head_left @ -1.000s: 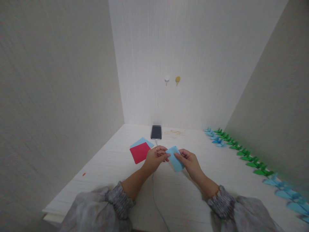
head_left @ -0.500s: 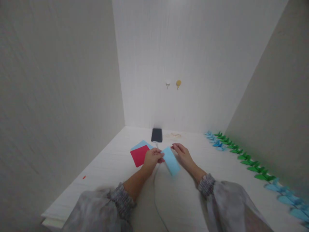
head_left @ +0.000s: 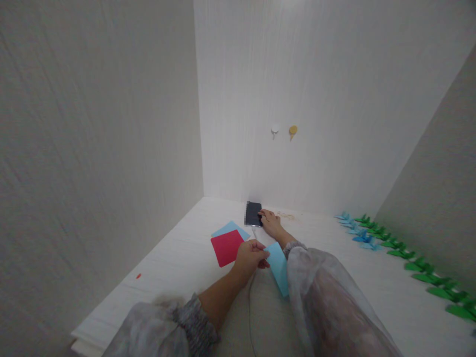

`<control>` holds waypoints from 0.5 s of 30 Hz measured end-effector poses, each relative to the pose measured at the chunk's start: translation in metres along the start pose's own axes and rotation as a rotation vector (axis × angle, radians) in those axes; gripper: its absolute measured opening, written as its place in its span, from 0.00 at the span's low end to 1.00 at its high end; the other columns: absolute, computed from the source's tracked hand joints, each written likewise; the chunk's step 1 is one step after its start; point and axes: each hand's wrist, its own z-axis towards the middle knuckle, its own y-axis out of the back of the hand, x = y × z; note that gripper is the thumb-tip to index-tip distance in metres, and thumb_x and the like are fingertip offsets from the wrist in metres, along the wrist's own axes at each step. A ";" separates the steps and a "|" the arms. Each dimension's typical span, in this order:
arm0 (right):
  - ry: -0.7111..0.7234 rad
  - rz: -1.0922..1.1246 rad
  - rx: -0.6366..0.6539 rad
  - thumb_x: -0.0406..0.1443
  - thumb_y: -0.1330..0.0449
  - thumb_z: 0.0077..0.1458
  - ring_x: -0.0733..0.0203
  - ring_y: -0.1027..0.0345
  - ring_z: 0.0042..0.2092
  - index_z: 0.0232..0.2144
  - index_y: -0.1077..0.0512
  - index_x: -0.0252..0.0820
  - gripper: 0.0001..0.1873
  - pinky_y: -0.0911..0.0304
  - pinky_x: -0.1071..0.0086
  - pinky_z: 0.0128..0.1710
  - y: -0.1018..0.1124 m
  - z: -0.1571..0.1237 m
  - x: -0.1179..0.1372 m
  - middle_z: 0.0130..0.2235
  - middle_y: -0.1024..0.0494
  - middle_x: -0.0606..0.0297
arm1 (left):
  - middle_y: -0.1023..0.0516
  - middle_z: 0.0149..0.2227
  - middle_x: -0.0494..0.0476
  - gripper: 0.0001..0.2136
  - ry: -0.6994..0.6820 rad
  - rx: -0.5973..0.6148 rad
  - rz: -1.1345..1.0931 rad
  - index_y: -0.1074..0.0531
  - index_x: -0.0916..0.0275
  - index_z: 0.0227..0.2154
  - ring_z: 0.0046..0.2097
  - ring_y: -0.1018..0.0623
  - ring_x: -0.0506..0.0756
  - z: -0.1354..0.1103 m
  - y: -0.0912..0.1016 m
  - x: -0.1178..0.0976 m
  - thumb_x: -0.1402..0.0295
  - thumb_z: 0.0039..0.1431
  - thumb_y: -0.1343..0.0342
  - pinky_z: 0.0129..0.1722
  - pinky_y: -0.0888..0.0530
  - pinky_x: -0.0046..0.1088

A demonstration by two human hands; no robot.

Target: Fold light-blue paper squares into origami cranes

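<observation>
My left hand (head_left: 250, 260) pinches one end of a folded light blue piece of paper (head_left: 278, 271), which slants down to the right over the table. Part of that paper is hidden behind my right sleeve. Stretched forward, my right hand (head_left: 272, 224) has its fingertips on the screen of a dark phone (head_left: 253, 214) and holds nothing. A red square sheet of paper (head_left: 226, 248) lies left of my left hand, overlapping a light blue sheet (head_left: 231, 228) beneath it.
A white cable (head_left: 250, 307) runs from the phone toward me. Rows of green folded paper shapes (head_left: 420, 267) and blue ones (head_left: 360, 237) line the table's right side. Two hooks, white (head_left: 274, 130) and yellow (head_left: 293, 130), hang on the back wall. A small red scrap (head_left: 139, 275) lies at left.
My right hand has left the folded blue paper's side and reached forward onto the phone. My left hand still holds the paper. The view has shifted slightly left.
</observation>
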 end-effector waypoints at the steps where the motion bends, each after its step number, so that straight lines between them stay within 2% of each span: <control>1: -0.005 -0.009 0.013 0.31 0.56 0.46 0.56 0.51 0.51 0.44 0.41 0.42 0.20 0.61 0.56 0.47 0.000 0.000 0.000 0.45 0.33 0.61 | 0.35 0.11 0.46 0.09 -0.008 0.002 0.000 0.39 0.65 0.21 0.14 0.32 0.48 0.000 0.000 0.000 0.72 0.35 0.45 0.14 0.38 0.20; 9: -0.034 0.028 0.004 0.30 0.55 0.46 0.56 0.49 0.50 0.43 0.40 0.41 0.19 0.62 0.56 0.46 0.001 -0.003 0.006 0.45 0.33 0.59 | 0.35 0.10 0.46 0.09 -0.019 0.008 -0.017 0.39 0.65 0.21 0.15 0.31 0.49 0.003 0.001 0.004 0.73 0.34 0.45 0.14 0.38 0.20; 12: -0.039 0.108 -0.044 0.31 0.55 0.47 0.57 0.48 0.49 0.43 0.41 0.40 0.18 0.61 0.58 0.47 0.006 -0.005 0.008 0.44 0.33 0.59 | 0.35 0.10 0.46 0.08 -0.019 0.012 -0.003 0.39 0.65 0.20 0.15 0.31 0.49 0.003 0.001 0.003 0.72 0.35 0.45 0.14 0.38 0.20; 15: -0.042 0.225 -0.120 0.36 0.56 0.49 0.60 0.45 0.47 0.44 0.43 0.38 0.18 0.56 0.63 0.47 0.015 -0.011 0.009 0.44 0.33 0.57 | 0.34 0.10 0.47 0.09 -0.030 0.013 0.007 0.39 0.66 0.20 0.15 0.32 0.48 0.001 0.001 0.001 0.71 0.35 0.44 0.15 0.38 0.21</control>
